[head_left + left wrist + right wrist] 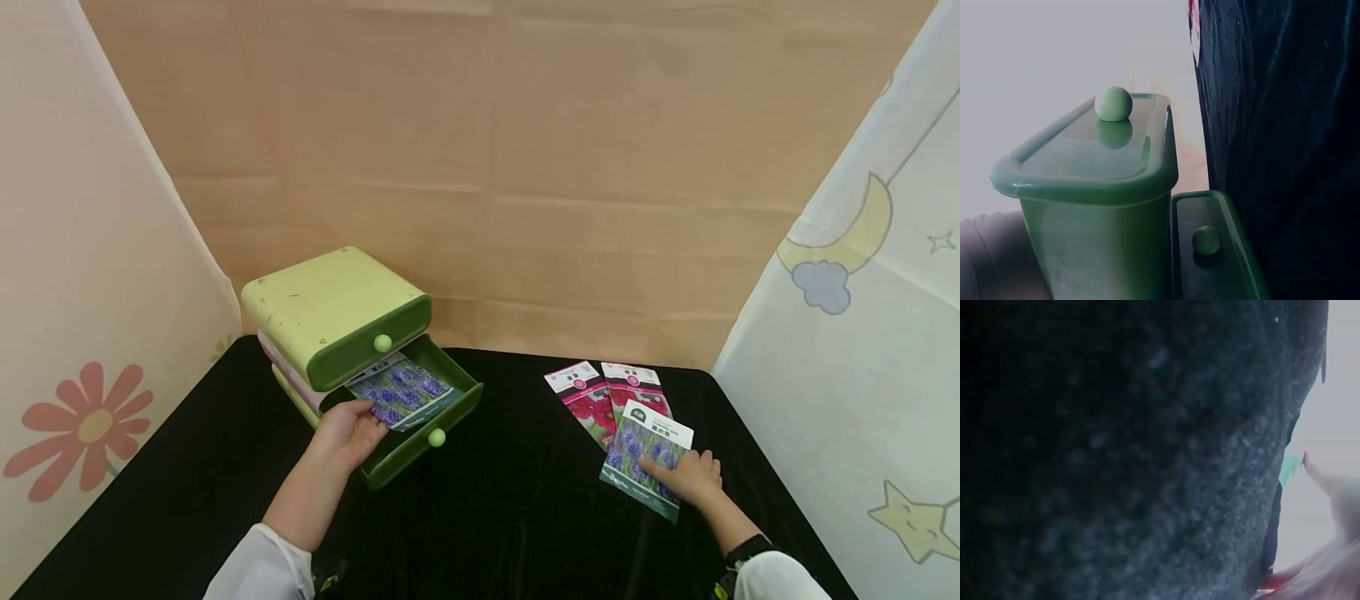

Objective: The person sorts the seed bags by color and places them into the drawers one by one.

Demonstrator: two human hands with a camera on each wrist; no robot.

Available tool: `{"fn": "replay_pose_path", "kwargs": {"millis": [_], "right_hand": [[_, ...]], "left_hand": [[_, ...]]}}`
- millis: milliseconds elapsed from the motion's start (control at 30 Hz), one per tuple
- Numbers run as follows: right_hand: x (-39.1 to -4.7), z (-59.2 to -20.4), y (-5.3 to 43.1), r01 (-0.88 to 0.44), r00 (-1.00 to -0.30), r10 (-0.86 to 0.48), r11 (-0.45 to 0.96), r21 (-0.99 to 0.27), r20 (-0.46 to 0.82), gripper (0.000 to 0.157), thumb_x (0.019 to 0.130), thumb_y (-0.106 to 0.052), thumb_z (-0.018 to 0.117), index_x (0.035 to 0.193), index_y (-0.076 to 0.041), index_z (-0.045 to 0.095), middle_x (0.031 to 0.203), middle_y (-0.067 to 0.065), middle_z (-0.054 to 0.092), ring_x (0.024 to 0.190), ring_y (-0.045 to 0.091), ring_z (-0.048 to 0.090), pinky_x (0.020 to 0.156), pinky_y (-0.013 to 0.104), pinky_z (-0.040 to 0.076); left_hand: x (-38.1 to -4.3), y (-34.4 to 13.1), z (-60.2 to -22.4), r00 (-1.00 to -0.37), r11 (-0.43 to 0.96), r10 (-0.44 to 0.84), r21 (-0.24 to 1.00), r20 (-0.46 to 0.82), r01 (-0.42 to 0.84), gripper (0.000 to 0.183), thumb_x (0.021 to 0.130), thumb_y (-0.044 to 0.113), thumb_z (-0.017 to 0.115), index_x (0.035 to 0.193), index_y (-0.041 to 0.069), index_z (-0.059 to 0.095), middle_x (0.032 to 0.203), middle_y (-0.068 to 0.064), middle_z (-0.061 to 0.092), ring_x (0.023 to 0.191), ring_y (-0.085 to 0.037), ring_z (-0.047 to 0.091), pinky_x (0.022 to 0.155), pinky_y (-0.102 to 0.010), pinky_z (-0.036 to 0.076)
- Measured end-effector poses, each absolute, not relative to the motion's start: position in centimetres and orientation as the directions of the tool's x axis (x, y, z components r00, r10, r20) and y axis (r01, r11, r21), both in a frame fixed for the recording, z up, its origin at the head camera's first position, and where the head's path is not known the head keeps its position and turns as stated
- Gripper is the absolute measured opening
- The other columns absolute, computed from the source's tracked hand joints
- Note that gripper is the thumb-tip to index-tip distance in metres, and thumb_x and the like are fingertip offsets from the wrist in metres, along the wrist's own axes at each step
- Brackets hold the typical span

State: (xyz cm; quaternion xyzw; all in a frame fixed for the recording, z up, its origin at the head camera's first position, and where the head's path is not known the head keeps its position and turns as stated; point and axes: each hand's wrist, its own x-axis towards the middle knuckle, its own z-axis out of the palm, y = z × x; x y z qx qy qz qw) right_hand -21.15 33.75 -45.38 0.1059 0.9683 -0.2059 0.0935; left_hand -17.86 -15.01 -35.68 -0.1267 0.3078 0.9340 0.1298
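Observation:
In the head view my left hand (348,435) pinches the near edge of a seed packet (405,387) printed with purple flower spikes. That packet lies in the pulled-out green drawer (405,460), its far end under the unit's top section. My right hand (693,477) holds a second purple-flower seed packet (647,454), thumb across its front and fingers at the right edge. This packet overlaps two pink-flower seed packets (588,408) behind it. In the left wrist view a drawer front (1066,150) with a round knob (1114,104) hides the left fingers.
The storage unit (337,304) has a yellow-green top and a closed upper drawer with a pale knob (382,342). A black cloth (525,500) covers the table. Printed white sheets (847,400) stand at both sides, a tan paper wall (525,183) behind.

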Motion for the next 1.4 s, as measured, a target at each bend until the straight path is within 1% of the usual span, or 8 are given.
{"fn": "replay_pose_path", "kwargs": {"millis": [267,367,567,700,767,967,1167,1400], "right_hand": [[-21.2,-46.0,33.9,0.222,-0.968,0.152,0.890,-0.399,-0.200,0.100,0.081,-0.057,0.068,0.113,0.031,0.035,0.113,0.048,0.033,0.116,0.060,0.027,0.108,0.067,0.017],[-21.3,-46.1,34.0,0.218,-0.971,0.155,0.891,-0.399,-0.185,0.097,0.080,-0.056,0.069,0.111,0.030,0.037,0.107,0.045,0.038,0.109,0.057,0.033,0.104,0.065,0.022],[-21.0,-46.2,34.1,0.227,-0.971,0.171,0.878,-0.421,-0.167,0.085,0.079,-0.051,0.072,0.101,0.025,0.043,0.092,0.034,0.044,0.096,0.048,0.038,0.094,0.062,0.030],[-21.0,-46.2,33.9,0.252,-0.966,0.199,0.863,-0.437,-0.164,0.089,0.078,-0.048,0.074,0.106,0.027,0.036,0.097,0.038,0.041,0.099,0.050,0.037,0.098,0.063,0.028],[-21.0,-46.1,33.8,0.272,-0.962,0.222,0.844,-0.462,-0.162,0.092,0.078,-0.043,0.075,0.112,0.029,0.029,0.100,0.040,0.037,0.099,0.050,0.037,0.098,0.062,0.029],[-21.0,-45.5,33.0,0.334,-0.941,0.292,0.718,-0.611,-0.172,0.095,0.079,-0.025,0.075,0.124,0.028,0.010,0.105,0.039,0.032,0.098,0.049,0.040,0.093,0.060,0.037],[-21.1,-44.6,32.5,0.326,-0.942,0.283,0.630,-0.705,-0.182,0.090,0.082,-0.018,0.073,0.126,0.023,0.005,0.106,0.039,0.037,0.094,0.048,0.049,0.086,0.056,0.042],[-21.0,-43.4,31.8,0.315,-0.933,0.336,0.589,-0.745,-0.128,0.079,0.085,-0.009,0.067,0.131,0.022,0.010,0.110,0.041,0.038,0.099,0.050,0.048,0.083,0.055,0.042]], "left_hand": [[-18.3,-14.9,-35.8,-0.925,-0.757,0.182,0.553,-0.332,-0.348,0.057,0.101,0.000,0.005,0.147,0.005,-0.028,0.159,-0.013,-0.021,0.148,-0.025,-0.011,0.121,-0.035,0.001],[-18.7,-14.9,-35.9,-0.922,-0.755,0.183,0.552,-0.342,-0.355,0.059,0.100,-0.001,0.006,0.142,0.006,-0.035,0.154,-0.012,-0.033,0.144,-0.025,-0.023,0.120,-0.036,-0.007],[-18.9,-14.7,-36.2,-0.921,-0.716,0.182,0.595,-0.345,-0.365,0.060,0.102,0.003,0.009,0.144,0.005,-0.033,0.156,-0.015,-0.028,0.146,-0.029,-0.018,0.121,-0.040,-0.004],[-18.8,-14.5,-36.0,-0.928,-0.671,0.155,0.654,-0.338,-0.350,0.067,0.104,0.008,0.019,0.144,0.007,-0.035,0.156,-0.017,-0.029,0.147,-0.031,-0.017,0.121,-0.041,-0.002],[-18.4,-14.4,-35.8,-0.935,-0.666,0.108,0.673,-0.339,-0.321,0.073,0.104,0.009,0.024,0.142,0.009,-0.038,0.153,-0.016,-0.035,0.145,-0.032,-0.022,0.121,-0.042,-0.006],[-17.1,-13.9,-35.1,-0.942,-0.616,-0.057,0.754,-0.329,-0.226,0.079,0.103,0.010,0.030,0.141,0.012,-0.039,0.149,-0.011,-0.042,0.141,-0.031,-0.031,0.121,-0.044,-0.009],[-16.4,-13.5,-34.4,-0.950,-0.563,-0.129,0.809,-0.284,-0.166,0.080,0.103,0.010,0.031,0.142,0.010,-0.038,0.150,-0.007,-0.043,0.138,-0.026,-0.037,0.119,-0.043,-0.015],[-15.0,-12.5,-33.8,-0.971,-0.509,-0.127,0.854,-0.201,-0.110,0.078,0.104,0.011,0.031,0.144,0.009,-0.036,0.151,-0.006,-0.041,0.139,-0.026,-0.036,0.118,-0.044,-0.018]]}}
